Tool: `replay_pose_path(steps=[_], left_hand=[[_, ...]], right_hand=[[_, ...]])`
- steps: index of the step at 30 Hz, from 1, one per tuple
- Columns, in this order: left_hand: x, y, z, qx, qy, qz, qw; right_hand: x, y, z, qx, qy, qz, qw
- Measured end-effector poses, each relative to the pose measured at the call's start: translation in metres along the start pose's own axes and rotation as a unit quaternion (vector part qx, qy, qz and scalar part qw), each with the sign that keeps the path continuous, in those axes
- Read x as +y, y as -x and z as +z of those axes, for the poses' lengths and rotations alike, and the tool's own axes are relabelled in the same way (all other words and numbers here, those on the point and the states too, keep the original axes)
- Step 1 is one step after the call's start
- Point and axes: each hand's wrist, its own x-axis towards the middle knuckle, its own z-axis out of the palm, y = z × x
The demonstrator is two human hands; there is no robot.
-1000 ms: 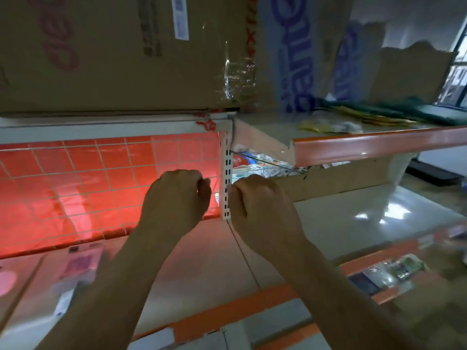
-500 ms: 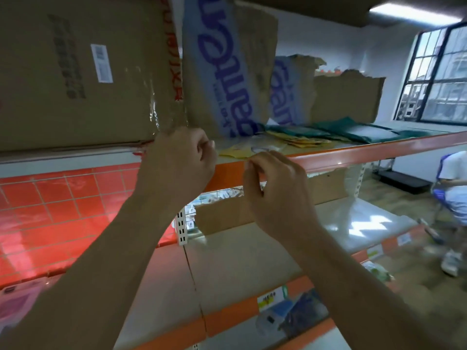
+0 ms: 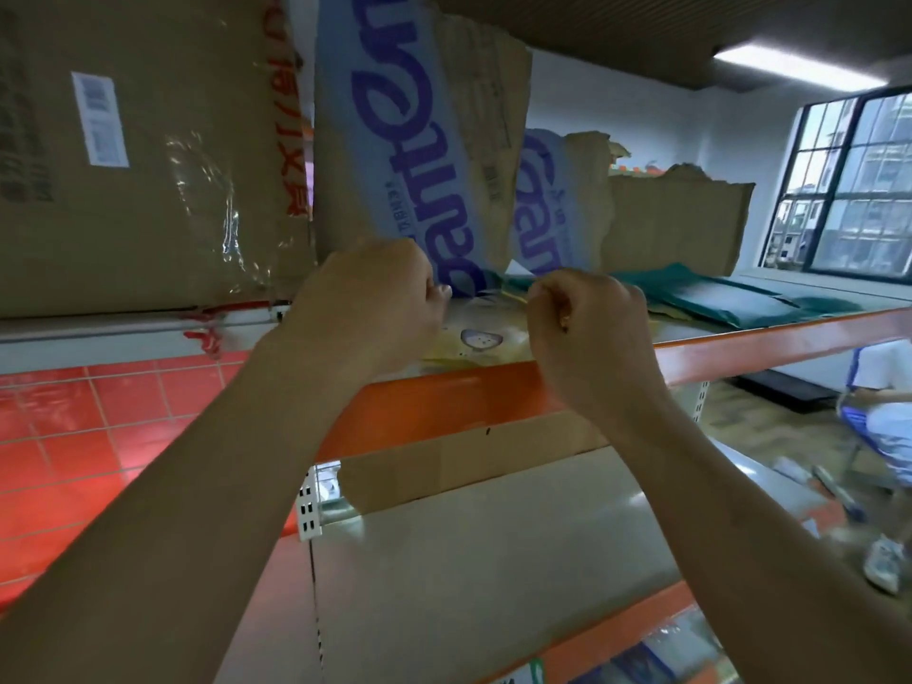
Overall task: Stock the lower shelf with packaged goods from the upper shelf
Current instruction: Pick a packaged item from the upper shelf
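Observation:
The upper shelf has an orange front edge and carries flat packaged goods. A thin yellow packet in clear wrap, printed with a small cartoon face, lies at its front. My left hand and my right hand are both raised to it with curled fingers. Each pinches the packet's upper edge, one at either side. Flat green packets lie further right on the same shelf. The pale lower shelf spreads out below my forearms.
Big cardboard boxes and torn blue-printed cartons stand at the back of the upper shelf. A cardboard sheet leans under it. Red wire mesh is at left. A seated person is at the right on the floor side.
The view has tilted up from the lower shelf to the upper shelf. Both hands rose from the shelf upright to the front of the upper shelf and closed on the packet.

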Motion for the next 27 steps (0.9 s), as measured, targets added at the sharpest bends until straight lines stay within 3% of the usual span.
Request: replay_pose_path(steps=[11, 27], left_hand=[[0.027, -0.021, 0.028, -0.005, -0.072, -0.035, 0.997], [0.124, -0.058, 0.077, -0.006, -0.096, -0.098, 0.991]], right_hand=[[0.041, -0.022, 0.009, -0.080, -0.022, -0.006, 0.997], [0.137, -0.032, -0.056, -0.129, -0.041, -0.002, 0.991]])
